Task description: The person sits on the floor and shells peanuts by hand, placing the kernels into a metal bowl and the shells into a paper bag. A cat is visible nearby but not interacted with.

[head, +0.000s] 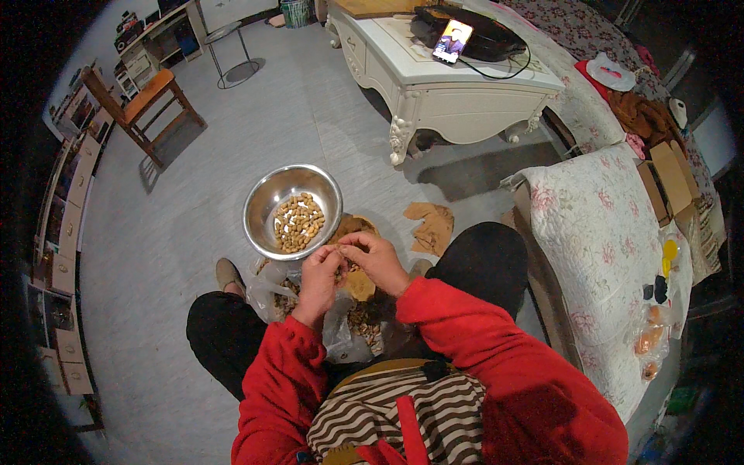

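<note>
My left hand (319, 280) and my right hand (375, 258) meet at the fingertips, just beside the rim of a stainless steel bowl (256, 224). Between the fingers is a small thing, apparently a peanut, mostly hidden by them. Unshelled peanuts (298, 224) cover part of the bowl's bottom. Below my hands, between my knees, lies a clear plastic bag (264, 293) with peanuts or shells in and around it. More loose pieces (365, 325) are heaped nearer to me. A yellowish round object (358, 286) shows partly under my right hand.
A torn piece of brown cardboard (433, 226) lies on the grey floor (192, 203). Ahead stands a white carved table (476, 110) bearing a lit phone (453, 42) and a black case (494, 38). On the right is a sofa with a floral cover (587, 232); a wooden chair (148, 102) is at left.
</note>
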The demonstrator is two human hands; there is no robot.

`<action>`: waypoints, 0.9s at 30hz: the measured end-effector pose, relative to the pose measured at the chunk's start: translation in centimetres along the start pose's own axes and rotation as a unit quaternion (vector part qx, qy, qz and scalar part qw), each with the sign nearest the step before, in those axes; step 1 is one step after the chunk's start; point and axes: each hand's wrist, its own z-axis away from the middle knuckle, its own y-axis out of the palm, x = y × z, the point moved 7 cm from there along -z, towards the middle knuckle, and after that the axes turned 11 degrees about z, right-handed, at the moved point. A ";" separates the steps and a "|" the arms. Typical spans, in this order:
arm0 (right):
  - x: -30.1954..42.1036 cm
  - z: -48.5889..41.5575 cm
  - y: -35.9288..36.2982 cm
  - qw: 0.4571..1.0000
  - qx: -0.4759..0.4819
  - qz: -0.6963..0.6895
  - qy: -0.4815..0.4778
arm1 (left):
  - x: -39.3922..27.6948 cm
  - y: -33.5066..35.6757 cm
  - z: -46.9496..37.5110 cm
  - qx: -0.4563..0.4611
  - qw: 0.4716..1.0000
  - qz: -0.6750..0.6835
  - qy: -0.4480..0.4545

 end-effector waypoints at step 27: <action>-2.0 -0.1 -0.4 0.980 0.010 -0.145 0.139 | -0.6 -0.2 0.2 -0.013 0.999 0.047 -0.015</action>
